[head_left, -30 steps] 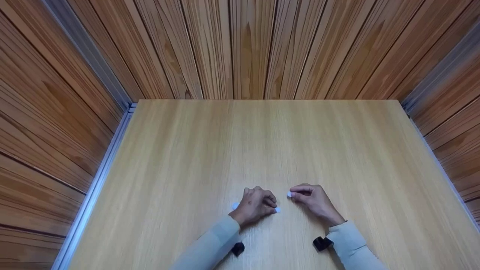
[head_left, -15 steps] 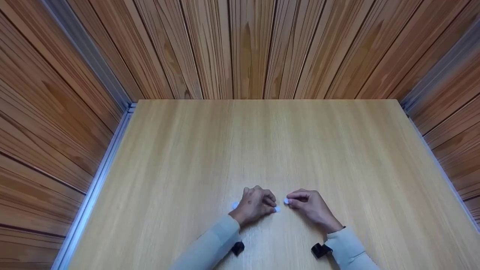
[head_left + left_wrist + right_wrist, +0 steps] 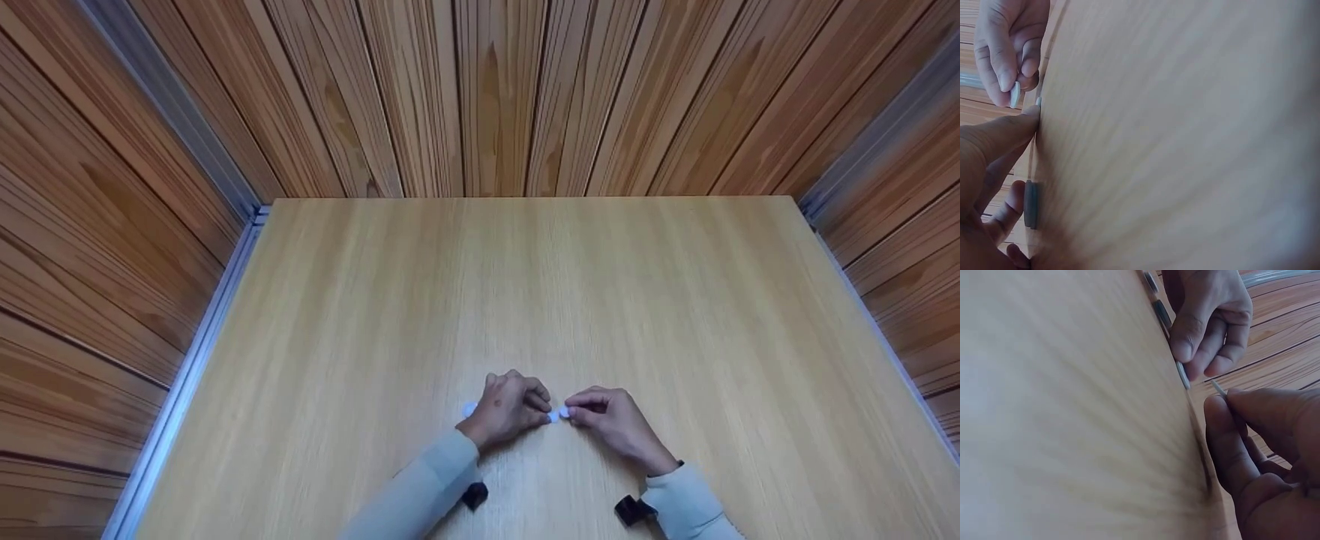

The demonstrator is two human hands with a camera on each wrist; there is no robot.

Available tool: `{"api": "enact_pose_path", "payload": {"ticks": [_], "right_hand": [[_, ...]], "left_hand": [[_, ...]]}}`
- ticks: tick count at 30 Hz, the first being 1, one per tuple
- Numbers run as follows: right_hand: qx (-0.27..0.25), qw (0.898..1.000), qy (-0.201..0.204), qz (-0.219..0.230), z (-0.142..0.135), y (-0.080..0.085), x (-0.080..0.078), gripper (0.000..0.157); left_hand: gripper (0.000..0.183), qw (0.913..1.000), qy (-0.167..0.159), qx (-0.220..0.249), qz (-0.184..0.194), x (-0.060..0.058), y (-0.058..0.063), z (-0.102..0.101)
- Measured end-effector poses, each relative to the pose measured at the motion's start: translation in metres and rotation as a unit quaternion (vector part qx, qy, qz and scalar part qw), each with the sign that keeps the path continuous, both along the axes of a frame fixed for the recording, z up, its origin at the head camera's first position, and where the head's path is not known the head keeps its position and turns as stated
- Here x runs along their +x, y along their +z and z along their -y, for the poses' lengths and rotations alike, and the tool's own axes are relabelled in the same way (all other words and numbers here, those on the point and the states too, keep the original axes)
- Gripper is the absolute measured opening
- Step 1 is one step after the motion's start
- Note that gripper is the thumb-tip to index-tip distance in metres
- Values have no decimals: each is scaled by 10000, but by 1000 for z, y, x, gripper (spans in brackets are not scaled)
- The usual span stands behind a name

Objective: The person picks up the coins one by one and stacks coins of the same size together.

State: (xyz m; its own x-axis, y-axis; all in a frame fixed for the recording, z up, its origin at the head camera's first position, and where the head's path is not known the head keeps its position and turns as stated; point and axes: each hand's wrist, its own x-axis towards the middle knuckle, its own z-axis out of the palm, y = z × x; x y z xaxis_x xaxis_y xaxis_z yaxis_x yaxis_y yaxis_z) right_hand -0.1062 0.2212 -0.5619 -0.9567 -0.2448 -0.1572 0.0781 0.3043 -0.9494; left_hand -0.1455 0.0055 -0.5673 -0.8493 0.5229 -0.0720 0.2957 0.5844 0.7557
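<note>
My right hand point(image 3: 615, 424) pinches a small white disc point(image 3: 565, 412) between thumb and forefinger, tilted up off the tabletop. Just left of it, a second white disc point(image 3: 553, 416) lies on the table, gripped at its edge by the thumb and fingertips of my left hand point(image 3: 506, 405). The right wrist view shows the held disc point(image 3: 1218, 388) close to the one on the table point(image 3: 1183, 374), with a slight gap. Beneath the left hand is a dark-edged disc point(image 3: 1031, 204), hidden in the head view. Another white disc point(image 3: 469, 409) lies left of that hand.
The wooden tabletop point(image 3: 525, 285) stretches away beyond both hands. Wood-panelled walls point(image 3: 495, 97) rise at the back and sides, with a metal rail point(image 3: 187, 360) along the left edge. A small black device point(image 3: 634, 511) sits at the right wrist.
The right hand has come left and toward the person, bringing its white disc up close to the one at the left hand. The left hand has stayed in place.
</note>
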Motion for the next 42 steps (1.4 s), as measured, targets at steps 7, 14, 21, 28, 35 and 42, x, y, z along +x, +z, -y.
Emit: {"api": "enact_pose_path", "payload": {"ticks": [7, 14, 21, 28, 35, 42], "right_hand": [[205, 9998, 40, -10, 12, 26, 7, 13], [466, 9986, 55, -259, 11, 7, 3, 10], [817, 9947, 130, -614, 11, 0, 1, 9], [1391, 9860, 49, -920, 18, 2, 2, 7], [1205, 9886, 159, -893, 16, 1, 4, 7], [780, 9941, 268, -700, 12, 1, 5, 12]], "left_hand": [[18, 10000, 8, 17, -20, 0, 0, 0], [17, 10000, 17, 68, 10, 0, 1, 0], [18, 9998, -32, 140, -119, -1, 0, 0], [17, 9995, -60, 128, -274, 0, 0, 0], [17, 9996, -23, 108, -251, 2, 0, 1], [17, 10000, 24, 81, -9, 1, 1, 1]]}}
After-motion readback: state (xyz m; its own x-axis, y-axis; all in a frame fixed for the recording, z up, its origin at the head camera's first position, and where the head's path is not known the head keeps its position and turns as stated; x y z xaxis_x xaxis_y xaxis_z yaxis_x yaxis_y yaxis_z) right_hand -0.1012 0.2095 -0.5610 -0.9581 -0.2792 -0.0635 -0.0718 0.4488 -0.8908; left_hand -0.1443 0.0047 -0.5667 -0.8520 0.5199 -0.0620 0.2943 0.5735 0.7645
